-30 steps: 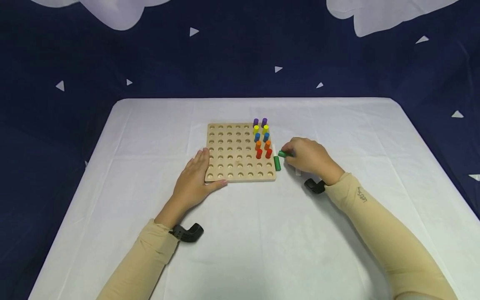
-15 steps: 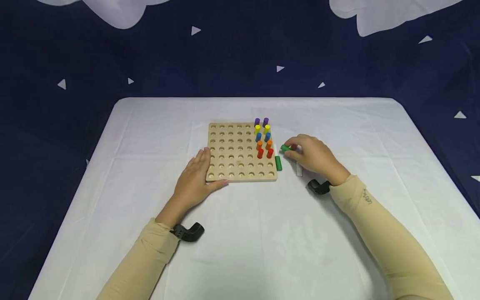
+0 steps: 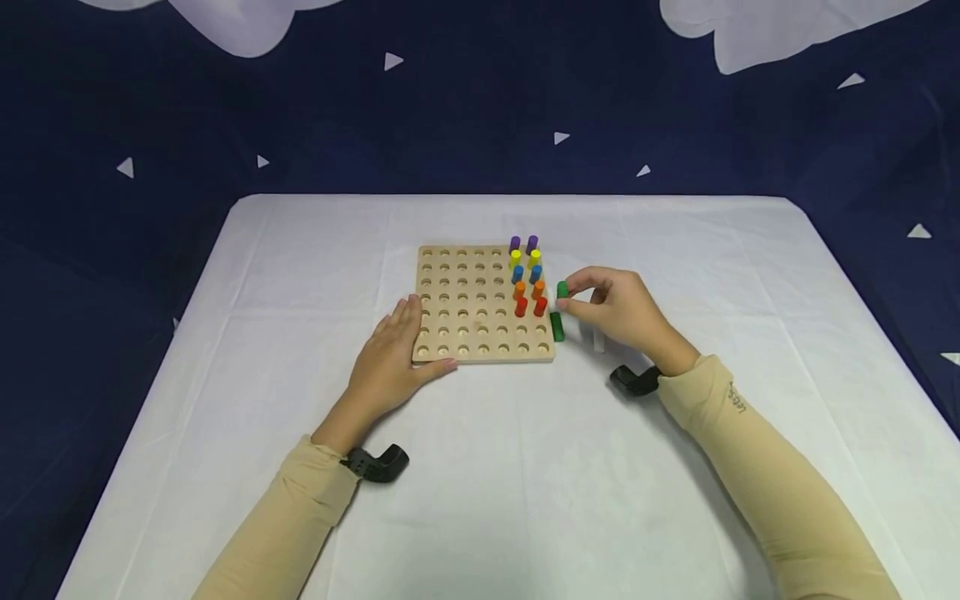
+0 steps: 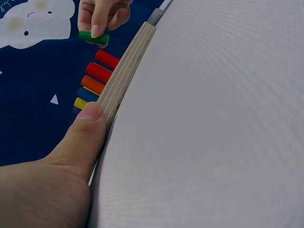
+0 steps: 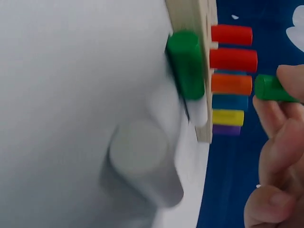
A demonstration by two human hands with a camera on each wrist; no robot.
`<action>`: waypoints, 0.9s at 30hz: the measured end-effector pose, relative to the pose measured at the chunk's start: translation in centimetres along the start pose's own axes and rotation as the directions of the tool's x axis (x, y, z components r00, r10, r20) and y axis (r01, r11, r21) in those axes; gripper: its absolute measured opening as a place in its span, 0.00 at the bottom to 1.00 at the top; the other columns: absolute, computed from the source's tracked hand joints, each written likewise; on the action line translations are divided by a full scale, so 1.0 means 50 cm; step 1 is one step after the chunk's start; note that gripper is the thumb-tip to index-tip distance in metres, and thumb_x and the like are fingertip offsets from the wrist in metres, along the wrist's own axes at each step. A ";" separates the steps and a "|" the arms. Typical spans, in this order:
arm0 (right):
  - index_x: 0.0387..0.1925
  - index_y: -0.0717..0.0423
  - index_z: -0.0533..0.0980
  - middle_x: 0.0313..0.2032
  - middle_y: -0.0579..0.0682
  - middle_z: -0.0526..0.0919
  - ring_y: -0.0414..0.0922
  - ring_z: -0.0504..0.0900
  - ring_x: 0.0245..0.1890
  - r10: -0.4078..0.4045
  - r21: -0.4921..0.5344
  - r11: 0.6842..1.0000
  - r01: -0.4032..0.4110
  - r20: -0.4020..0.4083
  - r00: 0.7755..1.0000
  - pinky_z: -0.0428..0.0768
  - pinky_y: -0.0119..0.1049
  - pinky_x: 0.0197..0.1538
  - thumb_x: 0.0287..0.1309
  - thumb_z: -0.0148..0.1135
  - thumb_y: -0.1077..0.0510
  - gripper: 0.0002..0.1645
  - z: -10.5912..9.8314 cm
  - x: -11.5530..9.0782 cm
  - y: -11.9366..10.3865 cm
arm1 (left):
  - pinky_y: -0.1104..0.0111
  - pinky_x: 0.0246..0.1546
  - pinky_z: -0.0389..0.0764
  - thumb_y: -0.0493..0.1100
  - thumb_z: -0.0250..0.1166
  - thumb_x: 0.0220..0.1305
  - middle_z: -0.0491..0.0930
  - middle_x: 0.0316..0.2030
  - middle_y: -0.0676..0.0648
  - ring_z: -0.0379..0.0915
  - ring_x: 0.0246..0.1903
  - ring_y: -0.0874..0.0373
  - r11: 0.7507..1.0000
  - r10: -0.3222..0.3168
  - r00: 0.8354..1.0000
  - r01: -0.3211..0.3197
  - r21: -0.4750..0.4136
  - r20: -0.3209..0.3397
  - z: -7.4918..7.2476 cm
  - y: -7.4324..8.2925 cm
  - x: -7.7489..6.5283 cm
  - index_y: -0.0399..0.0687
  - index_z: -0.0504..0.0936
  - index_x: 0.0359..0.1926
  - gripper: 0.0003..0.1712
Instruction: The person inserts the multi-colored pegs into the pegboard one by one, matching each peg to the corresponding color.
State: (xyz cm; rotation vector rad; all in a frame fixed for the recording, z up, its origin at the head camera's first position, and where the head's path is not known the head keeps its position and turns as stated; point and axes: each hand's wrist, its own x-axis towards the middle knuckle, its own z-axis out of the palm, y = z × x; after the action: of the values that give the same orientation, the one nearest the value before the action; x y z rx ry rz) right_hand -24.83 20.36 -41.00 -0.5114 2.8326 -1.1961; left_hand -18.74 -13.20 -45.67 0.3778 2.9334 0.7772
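Note:
A wooden pegboard (image 3: 453, 306) lies on the white-covered table, with rows of round holes. Paired purple, yellow, blue, orange and red pegs (image 3: 521, 307) stand upright in its two right-hand columns. My left hand (image 3: 386, 367) rests against the board's left edge, fingers extended. Its thumb (image 4: 90, 118) lies along the front edge. Just right of the board, my right hand (image 3: 618, 308) pinches a green peg (image 3: 562, 290) between thumb and fingertips. The peg is held roughly upright above the table. Its lower end cannot be made out in the head view.
Another green peg (image 5: 186, 64) lies along the board's right side, with a white peg (image 5: 197, 114) beyond it. A second white peg (image 5: 147, 161) lies on the table below my right hand. A dark blue patterned cloth (image 3: 465, 108) hangs behind the table.
The green peg in my right hand has turned from lying sideways to roughly upright and risen slightly. My right hand has moved a little away from me. The left hand keeps its place.

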 end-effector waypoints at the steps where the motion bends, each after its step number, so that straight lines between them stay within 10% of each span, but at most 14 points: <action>1: 0.42 0.52 0.83 0.42 0.50 0.88 0.41 0.72 0.21 0.002 0.037 0.999 -0.002 0.002 1.000 0.69 0.29 0.20 0.55 0.74 0.51 0.15 0.001 -0.001 -0.002 | 0.54 0.80 0.41 0.72 0.64 0.57 0.41 0.79 0.41 0.35 0.79 0.50 1.000 0.000 1.000 0.000 0.000 -0.001 0.000 0.000 0.001 0.39 0.39 0.78 0.67; 8: 0.40 0.53 0.83 0.42 0.52 0.89 0.39 0.70 0.15 0.009 0.199 0.980 -0.026 0.084 0.996 0.70 0.32 0.15 0.54 0.74 0.53 0.13 0.020 -0.007 -0.025 | 0.54 0.80 0.41 0.72 0.64 0.57 0.40 0.79 0.41 0.35 0.79 0.49 1.000 0.002 1.000 -0.002 0.001 0.002 -0.001 -0.001 0.003 0.39 0.38 0.78 0.67; 27: 0.36 0.47 0.85 0.35 0.43 0.88 0.43 0.78 0.29 -0.047 0.023 0.999 0.043 0.180 0.982 0.77 0.32 0.31 0.54 0.75 0.51 0.09 0.071 0.004 -0.044 | 0.54 0.80 0.42 0.73 0.63 0.57 0.40 0.79 0.42 0.35 0.79 0.49 1.000 -0.001 1.000 0.001 -0.001 0.003 0.001 -0.003 0.000 0.39 0.38 0.78 0.67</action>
State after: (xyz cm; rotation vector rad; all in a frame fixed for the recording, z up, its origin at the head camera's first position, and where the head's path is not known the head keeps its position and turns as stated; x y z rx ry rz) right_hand -23.86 16.39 -41.94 -0.6506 2.6683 -1.1199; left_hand -18.78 -13.29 -45.79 0.3767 2.9306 0.7772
